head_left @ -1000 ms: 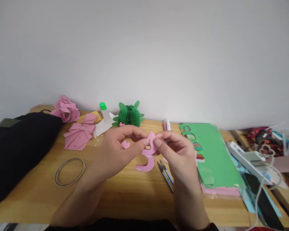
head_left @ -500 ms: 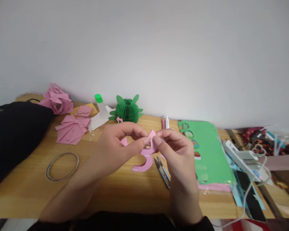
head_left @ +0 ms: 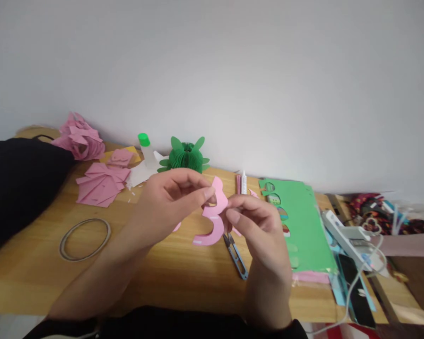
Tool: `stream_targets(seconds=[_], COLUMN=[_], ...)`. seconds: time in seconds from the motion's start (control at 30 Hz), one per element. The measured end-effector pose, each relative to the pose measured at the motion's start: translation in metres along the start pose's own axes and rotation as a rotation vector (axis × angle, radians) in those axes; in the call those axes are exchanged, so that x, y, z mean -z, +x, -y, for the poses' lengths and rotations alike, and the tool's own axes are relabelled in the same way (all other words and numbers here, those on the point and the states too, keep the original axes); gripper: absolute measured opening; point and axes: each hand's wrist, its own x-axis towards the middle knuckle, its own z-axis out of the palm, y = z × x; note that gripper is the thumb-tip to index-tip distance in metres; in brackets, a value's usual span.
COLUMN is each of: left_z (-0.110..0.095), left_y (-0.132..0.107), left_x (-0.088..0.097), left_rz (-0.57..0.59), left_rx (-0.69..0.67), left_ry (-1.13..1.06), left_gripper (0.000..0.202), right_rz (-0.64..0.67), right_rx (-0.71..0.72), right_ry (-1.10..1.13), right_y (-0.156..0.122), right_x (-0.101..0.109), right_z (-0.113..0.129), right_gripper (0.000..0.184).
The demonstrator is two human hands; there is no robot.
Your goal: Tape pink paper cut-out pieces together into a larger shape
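A pink paper cutout [head_left: 217, 226] shaped like a 3, with small white strips on it, is held up above the table. My left hand [head_left: 176, 202] pinches its upper part between thumb and fingers. My right hand [head_left: 257, 226] has thumb and forefinger at the cutout's right edge, seemingly pinching it; the exact contact is partly hidden. Below, thread snips [head_left: 236, 259] lie on the wood beside my right wrist. Behind my left hand stands a green honeycomb-paper figure [head_left: 187, 155] with leaf-like pieces.
A glue stick [head_left: 146, 148] with a green cap stands near folded pink papers [head_left: 102, 183]. A ring of tape [head_left: 85, 239] lies left. A small white tube [head_left: 243, 182], green sheets [head_left: 307, 226], a power strip [head_left: 342, 235] and a phone [head_left: 356, 292] are on the right. Black fabric [head_left: 24, 183] covers the left edge.
The cutout has been raised slightly and turned so more of its face shows. My right fingers have slid from its top down to its right edge. The view has shifted a little.
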Motion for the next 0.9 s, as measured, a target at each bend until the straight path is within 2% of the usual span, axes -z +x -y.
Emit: stream_targets(seconds=[0.17, 0.23, 0.3, 0.4, 0.47, 0.5, 0.6, 0.9], left_z=[0.004, 0.004, 0.003, 0.002, 0.001, 0.001, 0.002, -0.002], left_y=[0.002, 0.001, -0.003, -0.011, -0.015, -0.017, -0.019, -0.020], left_x=[-0.004, -0.006, -0.008, -0.009, -0.010, -0.011, -0.015, -0.016], left_rz=[-0.091, -0.130, -0.213, -0.294, -0.292, -0.289, -0.265, -0.174], left_rx=[-0.045, -0.044, -0.095, -0.401, -0.601, -0.652, -0.683, -0.681], left_ry=[-0.006, 0.026, 0.121, 0.430, 0.672, 0.764, 0.871, 0.832], left_gripper=[0.010, 0.004, 0.008, 0.012, 0.012, 0.012, 0.007, 0.005], right_rz=[0.001, -0.043, -0.103, -0.181, -0.211, -0.221, -0.241, -0.244], right_rx=[0.011, 0.023, 0.036, 0.068, 0.091, 0.101, 0.139, 0.337], right_ry=[-0.081, -0.080, -0.098, -0.149, -0.176, -0.186, -0.209, -0.404], right_y=[-0.002, -0.003, -0.003, -0.005, -0.006, -0.007, -0.009, -0.014], right_x=[0.000, -0.001, -0.001, -0.002, -0.002, -0.002, -0.004, -0.009], right_z=[0.001, 0.001, 0.000, -0.002, -0.003, -0.004, -0.005, -0.003], right_gripper=[0.005, 0.006, 0.006, 0.005, 0.005, 0.005, 0.005, 0.015])
